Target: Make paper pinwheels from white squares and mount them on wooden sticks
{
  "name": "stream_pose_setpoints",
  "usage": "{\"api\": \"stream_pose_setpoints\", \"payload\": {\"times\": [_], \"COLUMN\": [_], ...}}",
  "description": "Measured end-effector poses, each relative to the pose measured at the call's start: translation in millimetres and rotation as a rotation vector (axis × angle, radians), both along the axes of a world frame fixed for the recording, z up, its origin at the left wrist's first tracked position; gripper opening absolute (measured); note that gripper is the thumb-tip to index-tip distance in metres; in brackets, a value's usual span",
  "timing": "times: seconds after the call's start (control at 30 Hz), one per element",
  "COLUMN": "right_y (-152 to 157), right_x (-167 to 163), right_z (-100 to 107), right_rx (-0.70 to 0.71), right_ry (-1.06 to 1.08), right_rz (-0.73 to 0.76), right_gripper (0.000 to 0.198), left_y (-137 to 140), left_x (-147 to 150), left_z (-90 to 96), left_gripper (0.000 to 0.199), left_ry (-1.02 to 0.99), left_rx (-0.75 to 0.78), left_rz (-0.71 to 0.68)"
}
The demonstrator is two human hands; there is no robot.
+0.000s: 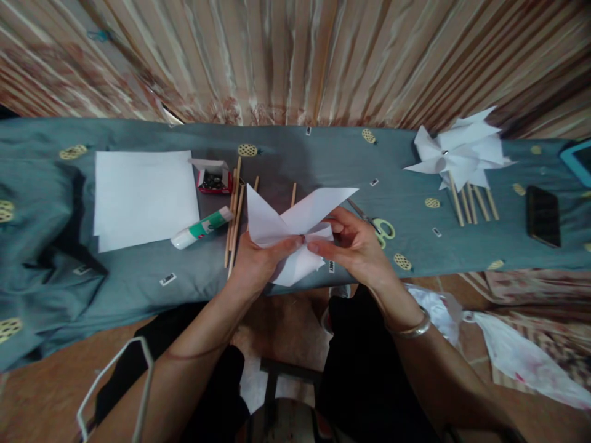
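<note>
A white paper pinwheel [295,215] is held between both hands over the table's front edge. My left hand [258,255] grips it from the left, its thumb pressed at the centre where the folded points meet. From the right, my right hand [353,243] pinches a folded blade near that centre; its thumb is close to the left one. A small dark spot, perhaps a pin, shows at the middle. The fingers behind the paper are hidden. Just behind the pinwheel a wooden stick [294,194] pokes out. Scissors with green handles [384,231] lie beside my right hand.
White paper sheets [145,197] lie at left, beside a glue stick [201,227]. An open red box of pins [214,179] stands near several wooden sticks [234,215]. Finished pinwheels [462,151] are piled at right, near a dark phone [543,215]. A curtain [295,61] hangs behind the table.
</note>
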State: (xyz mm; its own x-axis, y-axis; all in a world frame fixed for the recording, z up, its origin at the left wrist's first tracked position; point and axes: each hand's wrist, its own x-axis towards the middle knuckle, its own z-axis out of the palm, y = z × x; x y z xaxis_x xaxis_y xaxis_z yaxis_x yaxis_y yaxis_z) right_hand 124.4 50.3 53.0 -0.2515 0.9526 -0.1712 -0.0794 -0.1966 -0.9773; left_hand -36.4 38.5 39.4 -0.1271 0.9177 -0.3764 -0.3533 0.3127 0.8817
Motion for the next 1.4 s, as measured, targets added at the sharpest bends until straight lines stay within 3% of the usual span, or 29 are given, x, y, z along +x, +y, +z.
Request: {"api": "stream_pose_setpoints", "payload": {"times": [0.3,0.43,0.67,0.93,1.2,1.4], "right_y": [-2.9,-7.4,-15.4,-20.6,-29.9,-40.7], "right_x": [-5.1,-5.5,-4.7,-0.3,1.2,1.1], "right_z": [2.6,0.0,0.2,3.3,3.4,1.5], "right_rx": [-0.115,-0.154,-0.160,-0.182,-0.092,0.067], "right_ry": [0.058,0.039,-0.008,-0.026,-0.103,-0.330], "right_rz": [-0.072,-0.087,-0.170,-0.167,-0.263,-0.314], "right_gripper": [0.053,0.052,0.055,0.053,0.060,0.060], "left_y": [-4.5,-9.6,-15.5,-19.9,-28.1,-31.7], "left_x": [0.2,2.0,5.5,12.9,14.9,14.2], "left_z": [2.0,5.8,5.1,3.8,1.3,1.5], "left_gripper": [0.038,0.032,0.027,0.026,0.027,0.026], "left_ry": [0.108,0.157,0.150,0.110,0.017,0.048], "left_rx": [0.069,0.016,0.016,-0.019,0.038,0.064], "left_rz": [0.000,-0.062,-0.090,-0.117,-0.188,-0.211]}}
